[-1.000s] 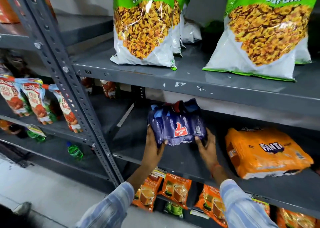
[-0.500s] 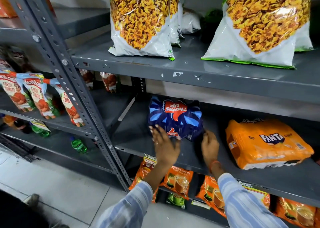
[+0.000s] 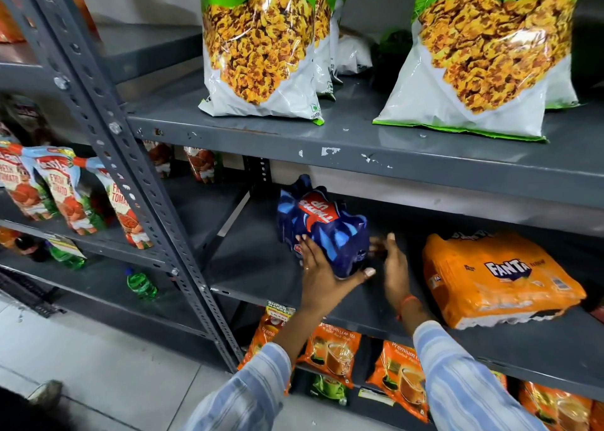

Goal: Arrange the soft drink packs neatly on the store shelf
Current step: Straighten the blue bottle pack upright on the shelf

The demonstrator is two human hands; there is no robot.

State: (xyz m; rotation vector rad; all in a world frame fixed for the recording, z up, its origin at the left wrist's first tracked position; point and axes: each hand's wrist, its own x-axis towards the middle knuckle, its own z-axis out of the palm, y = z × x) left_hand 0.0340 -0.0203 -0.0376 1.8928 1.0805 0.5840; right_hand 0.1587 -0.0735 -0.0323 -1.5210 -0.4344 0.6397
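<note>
A blue Thums Up soft drink pack (image 3: 322, 221) lies on the middle grey shelf (image 3: 255, 267), label up and turned at an angle. My left hand (image 3: 322, 275) grips its near end, fingers on the front and thumb under the right corner. Just right of the pack, my right hand (image 3: 394, 267) hovers with fingers apart and holds nothing. Further right on the same shelf an orange Fanta pack (image 3: 500, 278) lies flat, a hand's width from my right hand.
Large green-and-white snack bags (image 3: 261, 54) stand on the shelf above. Orange tea packets (image 3: 333, 354) fill the shelf below. A perforated steel upright (image 3: 108, 120) runs down the left, with tomato sauce pouches (image 3: 62, 195) and green bottles (image 3: 142, 283) beyond it.
The blue pack went from held up in both hands to lying on the shelf, label up and further back. My right hand came off its side.
</note>
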